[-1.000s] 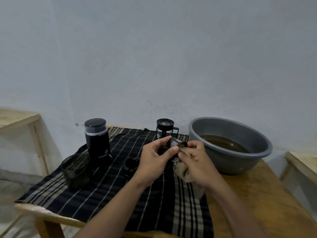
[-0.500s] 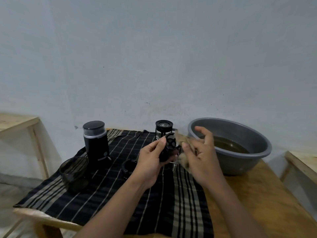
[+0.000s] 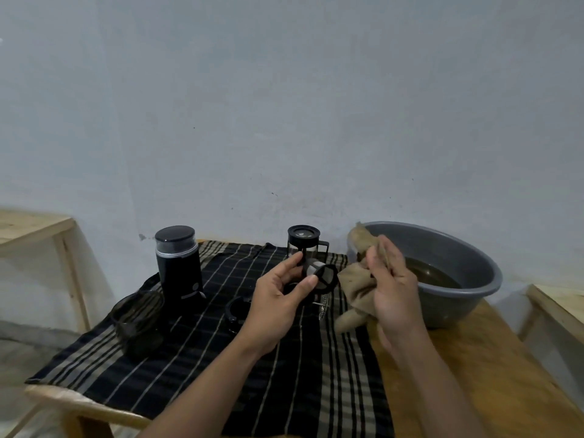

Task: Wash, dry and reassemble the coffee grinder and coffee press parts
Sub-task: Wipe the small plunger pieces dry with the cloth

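Two hands up | step: drying (my guess) | left hand (image 3: 278, 298) pinches mesh filter (image 3: 322, 275) left of basin (image 3: 458, 311) | right hand (image 3: 392, 289) grips brown cloth (image 3: 354, 287) at basin rim | next: cloth onto filter

The left hand (image 3: 278, 298) and right hand (image 3: 392, 289) are bare. The left forearm (image 3: 205, 384) and right forearm (image 3: 442, 374) are uncovered.

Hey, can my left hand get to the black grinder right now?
Likely not yet: the way to the grinder over the striped cloth looks free, but the left hand grips the mesh filter.
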The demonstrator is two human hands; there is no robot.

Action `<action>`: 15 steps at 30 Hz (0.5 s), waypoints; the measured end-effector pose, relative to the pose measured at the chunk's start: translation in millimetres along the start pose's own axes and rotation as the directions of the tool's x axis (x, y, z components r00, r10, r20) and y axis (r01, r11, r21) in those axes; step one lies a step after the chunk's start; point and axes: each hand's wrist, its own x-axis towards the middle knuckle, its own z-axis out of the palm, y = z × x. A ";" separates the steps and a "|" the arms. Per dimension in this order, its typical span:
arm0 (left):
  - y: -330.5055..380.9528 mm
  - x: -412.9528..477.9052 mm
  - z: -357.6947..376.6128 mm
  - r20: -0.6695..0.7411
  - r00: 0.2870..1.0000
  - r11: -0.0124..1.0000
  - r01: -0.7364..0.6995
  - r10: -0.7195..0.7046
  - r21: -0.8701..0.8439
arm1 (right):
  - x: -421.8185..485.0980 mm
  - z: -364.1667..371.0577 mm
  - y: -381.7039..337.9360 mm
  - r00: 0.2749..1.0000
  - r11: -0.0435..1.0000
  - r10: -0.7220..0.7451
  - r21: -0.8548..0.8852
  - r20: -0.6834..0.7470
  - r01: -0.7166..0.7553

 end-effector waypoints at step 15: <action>14.3 2.2 -0.9 0.085 0.991 0.932 0.126 -0.103 -0.339 | 3.1 -21.9 21.1 0.994 0.891 -0.002 -0.451 0.112 0.052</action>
